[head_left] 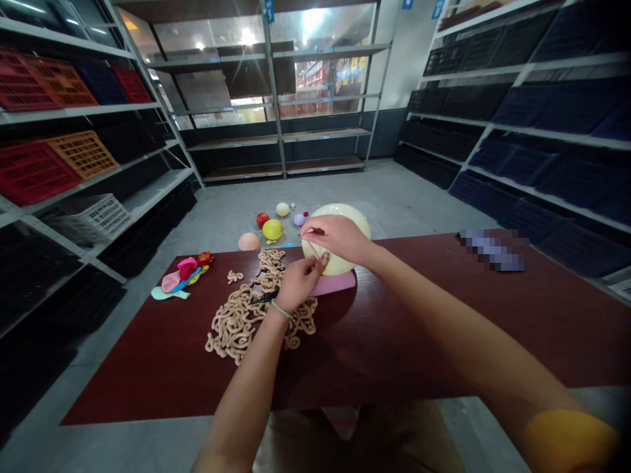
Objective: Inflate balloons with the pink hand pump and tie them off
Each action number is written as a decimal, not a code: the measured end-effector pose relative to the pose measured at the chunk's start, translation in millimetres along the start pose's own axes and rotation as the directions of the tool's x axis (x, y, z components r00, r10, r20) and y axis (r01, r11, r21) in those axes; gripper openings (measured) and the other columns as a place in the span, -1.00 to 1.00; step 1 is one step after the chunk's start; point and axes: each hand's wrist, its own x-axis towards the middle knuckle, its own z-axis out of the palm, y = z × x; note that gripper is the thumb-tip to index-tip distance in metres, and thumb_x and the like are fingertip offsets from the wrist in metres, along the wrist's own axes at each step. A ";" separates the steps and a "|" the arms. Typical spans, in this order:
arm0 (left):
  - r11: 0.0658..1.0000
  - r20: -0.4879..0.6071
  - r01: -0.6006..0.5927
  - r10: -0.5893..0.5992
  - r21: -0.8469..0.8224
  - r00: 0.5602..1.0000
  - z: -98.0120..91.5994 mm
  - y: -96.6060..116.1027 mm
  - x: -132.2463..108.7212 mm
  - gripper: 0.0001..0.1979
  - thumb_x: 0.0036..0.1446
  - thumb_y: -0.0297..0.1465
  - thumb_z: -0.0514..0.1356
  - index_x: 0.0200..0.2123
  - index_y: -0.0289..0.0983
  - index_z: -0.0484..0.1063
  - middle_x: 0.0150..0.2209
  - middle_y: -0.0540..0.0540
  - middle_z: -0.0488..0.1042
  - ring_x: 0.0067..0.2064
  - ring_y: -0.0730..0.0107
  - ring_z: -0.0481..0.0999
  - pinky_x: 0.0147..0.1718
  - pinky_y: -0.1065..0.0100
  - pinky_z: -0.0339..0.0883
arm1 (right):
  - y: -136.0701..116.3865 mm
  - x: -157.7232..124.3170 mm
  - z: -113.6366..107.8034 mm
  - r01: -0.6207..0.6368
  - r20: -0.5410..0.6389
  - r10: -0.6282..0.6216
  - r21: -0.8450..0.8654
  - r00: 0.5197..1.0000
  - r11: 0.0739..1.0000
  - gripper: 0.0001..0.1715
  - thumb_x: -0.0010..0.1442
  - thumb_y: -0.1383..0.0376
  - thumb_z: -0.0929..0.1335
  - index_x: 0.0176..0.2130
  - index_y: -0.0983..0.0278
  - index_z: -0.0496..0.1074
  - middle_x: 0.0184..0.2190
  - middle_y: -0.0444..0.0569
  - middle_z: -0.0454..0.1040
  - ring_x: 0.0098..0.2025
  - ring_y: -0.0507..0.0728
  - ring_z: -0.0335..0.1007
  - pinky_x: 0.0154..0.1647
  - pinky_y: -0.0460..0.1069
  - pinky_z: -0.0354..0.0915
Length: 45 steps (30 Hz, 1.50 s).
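A pale cream inflated balloon (348, 220) rests on a pink object (338, 284) at the far middle of the dark red table (419, 341). My right hand (335, 238) lies over the balloon's front, fingers pinched on a thin beige string. Just below it, my left hand (298, 282) pinches the same string against the balloon; a green band circles that wrist. Under and to the left of my left hand lies a heap of curly beige string pieces (241, 318).
A bunch of flat coloured balloons (183, 276) lies at the table's far left. Several small inflated balloons (272, 228) sit on the floor beyond the table. Metal shelving with crates (59, 157) lines both sides and the back.
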 end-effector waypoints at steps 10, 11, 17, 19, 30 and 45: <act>0.861 -0.084 0.148 -0.215 -0.487 0.973 2.5 -12.1 11.2 -0.49 0.21 -0.01 0.11 -0.58 -0.29 0.36 -0.62 -0.02 0.35 -0.55 0.45 0.32 -0.49 0.40 0.19 | 8.3 -18.2 -6.8 0.124 -0.114 -0.133 -0.078 0.985 0.989 -0.67 0.34 0.27 0.22 0.01 0.20 0.46 -0.11 0.00 0.52 -0.07 0.17 0.36 -0.01 0.09 0.23; 0.851 -0.089 0.142 -0.215 -0.505 0.972 2.3 -11.5 11.6 -0.50 0.22 -0.02 0.11 -0.58 -0.29 0.36 -0.61 -0.02 0.35 -0.55 0.45 0.32 -0.49 0.39 0.20 | 9.2 -23.3 -4.8 0.154 -0.075 -0.167 -0.158 0.983 0.975 -0.69 0.34 0.27 0.22 -0.03 0.20 0.48 -0.12 0.02 0.51 -0.05 0.20 0.32 0.00 0.11 0.21; 0.888 -0.120 0.109 -0.181 -0.447 0.976 3.1 -15.6 10.4 -0.52 0.26 -0.06 0.08 -0.53 -0.29 0.41 -0.57 -0.03 0.39 -0.50 0.43 0.36 -0.43 0.38 0.23 | 14.9 -37.1 21.3 0.175 0.029 -0.179 -0.417 0.983 0.892 -0.61 0.35 0.28 0.23 0.09 0.09 0.47 -0.05 0.08 0.44 -0.02 0.28 0.20 -0.02 0.17 0.13; 0.908 -0.128 0.097 -0.163 -0.408 0.978 2.2 -17.6 9.8 -0.51 0.27 -0.06 0.05 -0.53 -0.29 0.42 -0.56 -0.03 0.40 -0.49 0.42 0.36 -0.42 0.38 0.24 | 16.5 -33.9 25.3 0.182 0.034 -0.186 -0.435 0.982 0.882 -0.65 0.35 0.27 0.23 0.01 0.06 0.51 -0.06 0.06 0.43 -0.02 0.29 0.19 -0.03 0.17 0.12; 0.799 -0.092 0.171 -0.271 -0.577 0.958 -1.6 -26.1 13.5 -0.60 0.17 -0.11 0.19 -0.50 -0.33 0.49 -0.56 -0.04 0.43 -0.49 0.45 0.40 -0.39 0.40 0.29 | 21.6 -26.0 24.4 0.184 -0.046 -0.217 -0.383 0.975 0.905 -0.63 0.37 0.33 0.13 -0.21 0.29 0.48 -0.17 0.13 0.44 -0.05 0.26 0.26 0.04 0.18 0.21; 0.612 0.035 0.242 -0.330 -0.753 0.943 -3.8 -22.1 11.1 -0.68 -0.06 -0.23 0.44 -0.34 -0.34 0.53 -0.44 -0.02 0.49 -0.41 0.53 0.45 -0.24 0.40 0.38 | 26.1 -67.2 52.7 0.121 -0.317 -0.169 -0.166 0.933 0.979 -0.84 0.24 0.38 0.23 -0.29 0.23 0.39 0.09 0.16 0.32 0.34 0.37 0.05 0.29 0.37 0.17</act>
